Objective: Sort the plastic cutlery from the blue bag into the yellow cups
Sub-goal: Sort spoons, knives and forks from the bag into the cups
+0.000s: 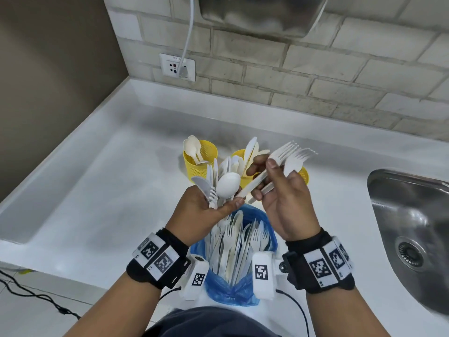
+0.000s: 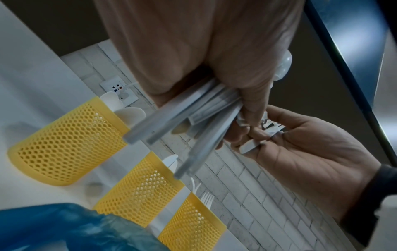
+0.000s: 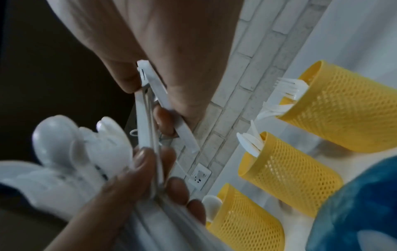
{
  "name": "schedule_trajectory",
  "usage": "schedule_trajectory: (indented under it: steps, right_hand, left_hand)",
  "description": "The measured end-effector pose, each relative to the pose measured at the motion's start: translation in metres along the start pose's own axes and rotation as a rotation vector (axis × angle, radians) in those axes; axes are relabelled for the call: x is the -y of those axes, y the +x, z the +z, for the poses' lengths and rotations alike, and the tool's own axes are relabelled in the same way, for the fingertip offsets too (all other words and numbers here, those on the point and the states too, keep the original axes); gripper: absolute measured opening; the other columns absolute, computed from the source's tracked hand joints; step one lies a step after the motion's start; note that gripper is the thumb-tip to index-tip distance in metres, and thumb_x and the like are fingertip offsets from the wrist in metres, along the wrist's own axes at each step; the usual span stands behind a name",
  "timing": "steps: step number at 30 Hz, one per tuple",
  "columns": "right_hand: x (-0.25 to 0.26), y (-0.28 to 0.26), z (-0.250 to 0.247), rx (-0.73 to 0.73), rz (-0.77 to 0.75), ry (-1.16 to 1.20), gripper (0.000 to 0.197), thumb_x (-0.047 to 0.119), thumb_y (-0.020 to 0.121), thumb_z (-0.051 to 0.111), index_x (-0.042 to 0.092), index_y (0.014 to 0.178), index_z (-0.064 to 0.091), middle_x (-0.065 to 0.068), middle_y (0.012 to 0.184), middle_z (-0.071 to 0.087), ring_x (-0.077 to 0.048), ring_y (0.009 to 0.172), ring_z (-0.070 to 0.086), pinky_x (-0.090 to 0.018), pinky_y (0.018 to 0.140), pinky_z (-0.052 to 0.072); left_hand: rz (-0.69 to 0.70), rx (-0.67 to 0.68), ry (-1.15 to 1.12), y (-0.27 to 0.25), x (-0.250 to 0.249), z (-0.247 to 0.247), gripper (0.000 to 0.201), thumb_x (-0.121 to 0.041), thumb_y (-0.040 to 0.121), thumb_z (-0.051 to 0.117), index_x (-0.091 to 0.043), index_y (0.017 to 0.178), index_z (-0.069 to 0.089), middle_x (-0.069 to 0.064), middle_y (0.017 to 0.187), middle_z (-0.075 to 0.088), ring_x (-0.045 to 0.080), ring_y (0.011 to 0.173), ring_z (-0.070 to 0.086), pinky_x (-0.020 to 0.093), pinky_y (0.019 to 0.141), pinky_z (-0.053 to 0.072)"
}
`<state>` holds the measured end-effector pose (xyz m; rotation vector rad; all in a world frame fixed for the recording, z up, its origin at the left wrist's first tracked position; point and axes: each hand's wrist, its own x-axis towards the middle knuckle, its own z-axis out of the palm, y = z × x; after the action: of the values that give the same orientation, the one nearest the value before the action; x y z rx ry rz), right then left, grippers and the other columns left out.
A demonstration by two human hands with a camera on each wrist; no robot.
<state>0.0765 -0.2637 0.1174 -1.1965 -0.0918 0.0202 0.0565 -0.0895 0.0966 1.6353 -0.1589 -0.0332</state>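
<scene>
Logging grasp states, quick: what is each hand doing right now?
Left hand: grips a mixed bunch of cutlery above the blue bag.
Right hand: pinches two forks by their handles.

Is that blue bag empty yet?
No. The blue bag stands open on the counter, with many white forks and knives inside.

Your forearms are bare. Each wrist carries a black fabric wrist strap: the left wrist strap [image 1: 155, 260] and the right wrist strap [image 1: 320, 261]. Each strap bears white panels printed with black square fiducial markers. A white camera housing sits on the inner side of each strap, left camera housing [image 1: 195, 276] and right camera housing [image 1: 262, 273], each with one printed marker. A thin black cable [image 1: 300, 310] leads from the right unit. Your dark grey garment [image 1: 213, 323] shows at the bottom edge.
</scene>
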Motion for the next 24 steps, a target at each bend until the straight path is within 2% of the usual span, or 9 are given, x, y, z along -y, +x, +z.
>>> schedule_trajectory:
  steps: [4, 6, 8, 11, 13, 15, 19, 22, 24]
  right_hand:
    - [-0.008, 0.002, 0.001, -0.172, 0.008, -0.057, 0.046, 0.024, 0.109, 0.045, 0.020, 0.071, 0.072, -0.006, 0.085, 0.069, -0.024, 0.081, 0.060, -0.042, 0.081, 0.046]
    - [-0.003, 0.007, -0.004, -0.260, -0.021, -0.007, 0.046, 0.022, 0.110, 0.042, 0.016, 0.073, 0.067, -0.010, 0.080, 0.069, -0.029, 0.085, 0.065, -0.042, 0.087, 0.050]
    - [0.002, 0.014, -0.014, -0.315, -0.057, 0.085, 0.038, 0.022, 0.111, 0.040, 0.011, 0.080, 0.060, -0.005, 0.066, 0.058, -0.028, 0.069, 0.061, -0.038, 0.075, 0.051]
    - [0.009, 0.032, -0.032, -0.398, -0.148, 0.081, 0.023, 0.016, 0.109, 0.041, 0.010, 0.091, 0.054, 0.002, 0.061, 0.036, -0.016, 0.055, 0.038, -0.027, 0.059, 0.039]
    - [0.008, 0.049, -0.047, -0.436, -0.153, 0.081, 0.004, 0.012, 0.096, 0.052, 0.011, 0.093, 0.052, 0.002, 0.063, 0.033, -0.014, 0.056, 0.033, -0.025, 0.056, 0.033]
    - [0.004, 0.062, -0.059, -0.450, -0.120, 0.065, 0.018, 0.011, 0.074, 0.056, 0.011, 0.091, 0.051, 0.000, 0.065, 0.032, -0.016, 0.059, 0.030, -0.027, 0.059, 0.030]
    - [-0.011, 0.074, -0.069, -0.424, -0.091, -0.237, 0.016, 0.008, 0.080, 0.048, 0.011, 0.095, 0.053, -0.004, 0.067, 0.048, -0.021, 0.062, 0.046, -0.037, 0.070, 0.043]
    - [-0.021, 0.076, -0.073, -0.422, -0.090, -0.472, 0.018, 0.012, 0.087, 0.053, 0.018, 0.103, 0.058, -0.002, 0.074, 0.062, -0.018, 0.070, 0.059, -0.032, 0.077, 0.047]
    - [-0.025, 0.076, -0.078, -0.403, -0.119, -0.572, 0.027, 0.012, 0.088, 0.058, 0.016, 0.115, 0.059, 0.002, 0.086, 0.069, -0.013, 0.078, 0.063, -0.027, 0.080, 0.049]
  left_hand:
    - [-0.048, 0.043, 0.028, 0.002, 0.007, -0.002, 0.014, -0.018, 0.085, 0.080, -0.025, 0.097, 0.077, -0.009, 0.095, 0.079, 0.007, 0.095, 0.073, 0.014, 0.084, 0.052]
    - [-0.065, 0.037, 0.002, 0.002, 0.010, -0.005, 0.009, -0.014, 0.087, 0.078, -0.020, 0.094, 0.078, -0.001, 0.095, 0.079, 0.015, 0.096, 0.074, 0.020, 0.087, 0.055]
    - [-0.063, 0.023, 0.001, 0.003, 0.012, -0.009, 0.008, -0.012, 0.088, 0.077, -0.018, 0.093, 0.077, 0.002, 0.095, 0.079, 0.017, 0.096, 0.074, 0.021, 0.088, 0.055]
    - [-0.050, 0.003, 0.008, 0.003, 0.010, -0.010, 0.008, -0.012, 0.087, 0.078, -0.015, 0.094, 0.077, 0.002, 0.093, 0.079, 0.013, 0.092, 0.073, 0.017, 0.084, 0.053]
    - [-0.046, 0.005, 0.003, 0.003, 0.009, -0.010, 0.008, -0.014, 0.087, 0.079, -0.015, 0.094, 0.076, 0.003, 0.093, 0.078, 0.014, 0.091, 0.073, 0.020, 0.085, 0.054]
    - [-0.047, 0.022, -0.011, 0.002, 0.006, -0.008, 0.008, -0.014, 0.087, 0.079, -0.014, 0.094, 0.075, 0.005, 0.092, 0.077, 0.017, 0.091, 0.073, 0.025, 0.088, 0.057]
    - [-0.050, 0.057, -0.075, 0.001, 0.000, -0.004, 0.010, -0.010, 0.085, 0.079, -0.012, 0.095, 0.075, 0.004, 0.091, 0.077, 0.017, 0.090, 0.073, 0.027, 0.088, 0.058]
    - [-0.046, 0.071, -0.123, 0.000, -0.005, -0.003, 0.012, -0.006, 0.084, 0.079, -0.011, 0.095, 0.074, 0.001, 0.090, 0.077, 0.016, 0.089, 0.072, 0.028, 0.088, 0.058]
    - [-0.041, 0.076, -0.149, 0.000, -0.007, -0.003, 0.014, -0.003, 0.084, 0.078, -0.009, 0.095, 0.074, -0.001, 0.090, 0.077, 0.016, 0.088, 0.072, 0.028, 0.086, 0.058]
